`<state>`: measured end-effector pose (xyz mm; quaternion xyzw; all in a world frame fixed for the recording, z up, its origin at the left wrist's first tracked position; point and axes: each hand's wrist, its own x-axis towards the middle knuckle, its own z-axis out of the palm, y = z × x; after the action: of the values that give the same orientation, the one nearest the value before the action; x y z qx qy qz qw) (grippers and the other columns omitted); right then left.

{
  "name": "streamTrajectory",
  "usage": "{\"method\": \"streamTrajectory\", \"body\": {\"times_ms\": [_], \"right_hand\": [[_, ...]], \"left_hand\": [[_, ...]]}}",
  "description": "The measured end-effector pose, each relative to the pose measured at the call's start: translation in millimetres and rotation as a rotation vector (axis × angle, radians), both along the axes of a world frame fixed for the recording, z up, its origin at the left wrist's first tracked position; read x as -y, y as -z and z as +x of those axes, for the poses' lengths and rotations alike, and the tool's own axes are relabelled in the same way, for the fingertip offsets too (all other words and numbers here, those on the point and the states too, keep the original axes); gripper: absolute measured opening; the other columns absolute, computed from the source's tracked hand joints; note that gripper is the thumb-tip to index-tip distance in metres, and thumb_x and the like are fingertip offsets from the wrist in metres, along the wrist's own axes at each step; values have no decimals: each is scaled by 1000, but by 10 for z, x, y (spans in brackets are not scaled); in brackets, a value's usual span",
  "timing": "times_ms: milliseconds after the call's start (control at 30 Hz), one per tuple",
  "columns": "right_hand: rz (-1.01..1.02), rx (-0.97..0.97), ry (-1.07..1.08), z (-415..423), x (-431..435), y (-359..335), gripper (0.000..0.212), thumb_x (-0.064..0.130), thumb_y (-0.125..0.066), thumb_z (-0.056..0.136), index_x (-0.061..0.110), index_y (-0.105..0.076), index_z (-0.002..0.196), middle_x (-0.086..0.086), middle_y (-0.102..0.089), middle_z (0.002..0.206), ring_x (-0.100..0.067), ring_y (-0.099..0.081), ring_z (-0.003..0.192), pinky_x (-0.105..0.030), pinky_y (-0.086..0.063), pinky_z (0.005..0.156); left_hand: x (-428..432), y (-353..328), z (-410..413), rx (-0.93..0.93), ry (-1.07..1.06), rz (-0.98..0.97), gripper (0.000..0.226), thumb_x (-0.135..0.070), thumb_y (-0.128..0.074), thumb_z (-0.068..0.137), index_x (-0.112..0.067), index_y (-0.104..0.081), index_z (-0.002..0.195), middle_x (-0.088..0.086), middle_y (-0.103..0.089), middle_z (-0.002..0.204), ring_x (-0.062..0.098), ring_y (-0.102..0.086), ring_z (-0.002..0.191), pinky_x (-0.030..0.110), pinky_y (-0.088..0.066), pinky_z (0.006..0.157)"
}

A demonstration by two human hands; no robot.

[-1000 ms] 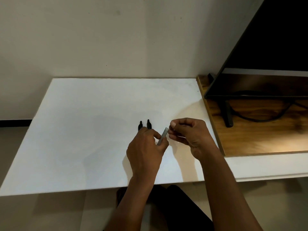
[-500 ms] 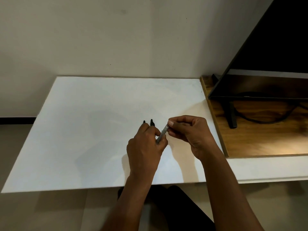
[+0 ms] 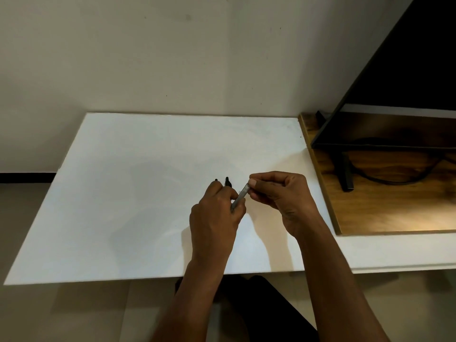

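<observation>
Grey rod (image 3: pixel 239 197) is tilted above the desk (image 3: pixel 123 193), toward its front edge. Right hand (image 3: pixel 278 198) pinches the upper end; left hand (image 3: pixel 217 218) curls round the lower end plus two black-tipped pieces (image 3: pixel 227 181). Risk: crowded left grip loosens, rod drops, rolls off front edge.

A flat white rectangular tabletop (image 3: pixel 118 198) stood against the pale wall. On its right part lay a brown wood-grain board (image 3: pixel 394 213), which carried a black monitor foot (image 3: pixel 345 175) and a black cable (image 3: pixel 394 181).
</observation>
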<state>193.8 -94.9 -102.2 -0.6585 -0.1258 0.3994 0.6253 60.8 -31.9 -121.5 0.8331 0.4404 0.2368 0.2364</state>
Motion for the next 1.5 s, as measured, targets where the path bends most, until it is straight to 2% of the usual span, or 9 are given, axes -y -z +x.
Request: {"method": "streamTrajectory", "body": {"times_ms": [467,633,700,800,933,1000,1133,1267,1500], "right_hand": [[43,-121,-75,-56,-4,29,24,-9,-71,81,-8,-72,105,-25,-74,100,-38,-73,94,-40,-60,87],[29,-122,-19,-102,-42,22,22,-8,-75,79,-7,-73,101,-28,-74,95,-38,-74,86,-39,-61,84],[7,-92,6,-102,-50,29,20,-6,-75,80,-4,-74,100,-27,-74,91,-34,-74,81,-37,-62,81],[-77,-4,45,-65,-45,88,16,-2,-74,83,4,-77,98,-21,-76,88,-31,-75,84,-34,-62,81],[-241,226,12,-57,-59,224,14,6,-76,83,15,-79,94,-10,-77,82,-29,-73,80,-40,-62,82],[-287,310,8,-97,-90,265,13,7,-75,83,16,-80,91,-5,-75,79,-23,-72,70,-39,-62,79],[-362,423,21,-163,-161,352,15,7,-74,82,21,-79,86,0,-75,78,-19,-72,71,-40,-61,79],[-420,526,-7,-182,-187,379,18,6,-70,82,21,-79,86,5,-74,79,-14,-71,79,-33,-59,81],[-427,512,-7,-136,-166,451,19,5,-74,77,23,-79,81,2,-76,76,-18,-73,76,-41,-61,80]], "left_hand": [[-27,15,-27,32,-35,-19,20,-32,-71,86,-15,-70,75,-1,-60,78,19,-65,60,30,-46,52],[-41,19,-23,64,-45,-22,19,-33,-73,85,-17,-72,76,-3,-62,74,16,-63,59,16,-33,49],[-53,9,-23,104,-55,-75,20,-38,-73,85,-19,-76,80,-4,-67,74,13,-65,63,14,-34,52],[-91,-18,-39,210,-165,-209,24,-44,-67,89,-22,-76,82,-8,-73,79,9,-67,69,21,-44,60],[-192,-10,-110,258,-402,-305,13,-28,-64,92,-21,-74,91,-8,-74,87,6,-62,68,12,-37,58],[-231,25,-161,234,-452,-362,11,-21,-64,90,-21,-74,94,-6,-74,90,8,-62,72,17,-40,59],[-257,74,-205,171,-442,-497,13,-20,-67,87,-22,-74,98,-5,-74,89,19,-68,87,30,-52,76],[-259,90,-206,149,-411,-554,16,-18,-68,85,-22,-74,99,-6,-74,85,19,-68,90,31,-53,79],[-268,89,-201,162,-420,-580,15,-20,-67,84,-23,-74,98,-8,-73,83,18,-67,89,33,-54,80]]}}
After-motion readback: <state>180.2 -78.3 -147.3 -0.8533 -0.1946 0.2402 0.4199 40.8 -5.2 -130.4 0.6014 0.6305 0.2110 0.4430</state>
